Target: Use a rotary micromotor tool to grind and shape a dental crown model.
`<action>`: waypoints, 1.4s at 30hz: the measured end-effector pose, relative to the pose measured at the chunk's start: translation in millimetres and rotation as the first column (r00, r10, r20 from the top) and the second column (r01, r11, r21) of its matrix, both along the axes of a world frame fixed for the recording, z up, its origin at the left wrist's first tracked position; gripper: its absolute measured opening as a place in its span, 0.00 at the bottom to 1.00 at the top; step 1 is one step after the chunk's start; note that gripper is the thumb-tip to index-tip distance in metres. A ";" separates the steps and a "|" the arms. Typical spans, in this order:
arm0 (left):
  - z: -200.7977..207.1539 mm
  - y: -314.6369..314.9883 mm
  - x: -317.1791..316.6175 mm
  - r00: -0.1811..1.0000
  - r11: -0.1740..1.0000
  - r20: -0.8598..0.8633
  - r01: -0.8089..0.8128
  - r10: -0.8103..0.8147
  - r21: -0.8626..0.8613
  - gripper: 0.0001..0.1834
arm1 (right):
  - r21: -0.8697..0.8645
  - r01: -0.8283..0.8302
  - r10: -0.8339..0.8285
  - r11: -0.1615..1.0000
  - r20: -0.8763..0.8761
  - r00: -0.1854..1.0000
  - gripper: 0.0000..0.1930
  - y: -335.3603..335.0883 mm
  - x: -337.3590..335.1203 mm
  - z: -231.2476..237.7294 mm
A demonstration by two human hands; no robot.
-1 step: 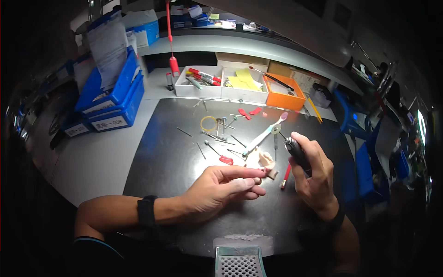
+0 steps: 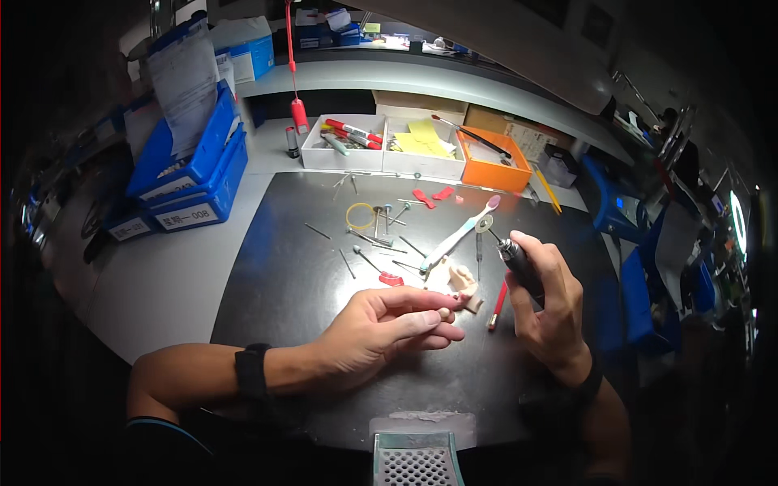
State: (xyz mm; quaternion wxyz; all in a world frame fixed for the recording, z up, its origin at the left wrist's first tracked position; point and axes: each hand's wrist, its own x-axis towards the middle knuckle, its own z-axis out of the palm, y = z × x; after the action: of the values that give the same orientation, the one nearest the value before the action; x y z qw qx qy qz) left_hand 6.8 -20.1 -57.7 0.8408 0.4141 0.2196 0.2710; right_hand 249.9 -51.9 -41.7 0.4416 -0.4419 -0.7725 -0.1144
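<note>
Forearms [image 2: 198, 368]: both reach in over the dark bench [image 2: 284, 324] from the lower edge as I watch in the head view, a dark band [image 2: 253, 370] round the left wrist.
Left hand [image 2: 381, 324]: laid sideways, palm turned inward, fingers pointing right; its grip pinches a small piece between thumb and forefinger.
Right hand [image 2: 555, 304]: raised on the right, fingers wrapped round a handpiece; its grip is firmly closed on that tool.
Small piece [image 2: 444, 313]: rounded, cream-tan, mostly hidden by the fingertips, above the middle of the bench; I can't make out its finer shape.
Handpiece [image 2: 521, 266]: black, slim-nosed, tilted up and leftward, a thin round disc [image 2: 485, 224] at its tip, well apart from the small piece.
Cast [image 2: 462, 279]: cream, arch-shaped, just beyond the left fingertips; whether they touch, I can't tell.
Toothbrush [image 2: 460, 236]: pale, slanting behind the cast.
Red-handled brush [image 2: 498, 306]: between the cast and the right hand.
</note>
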 end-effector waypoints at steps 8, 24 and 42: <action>5.8 -4.3 1.6 0.997 0.993 0.035 -0.071 0.068 0.096 0.13 | -0.014 -0.001 0.002 1.000 0.096 0.995 0.22 -12.1 -7.3 7.9; -3.0 -5.1 3.0 0.994 0.996 0.079 -0.076 0.073 0.046 0.12 | -0.135 0.022 -0.001 0.991 0.147 0.989 0.18 -25.8 -20.4 3.4; -3.6 -5.6 1.3 0.995 1.000 0.103 0.010 -0.008 -0.022 0.13 | -0.120 0.048 -0.029 0.992 0.155 0.987 0.21 -25.5 -22.3 6.7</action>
State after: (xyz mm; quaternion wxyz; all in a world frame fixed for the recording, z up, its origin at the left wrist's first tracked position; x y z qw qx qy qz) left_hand 8.1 -25.7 -61.4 0.8568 0.3911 0.1768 0.2857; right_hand 227.6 -77.4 -34.9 0.3505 -0.4732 -0.8009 -0.1084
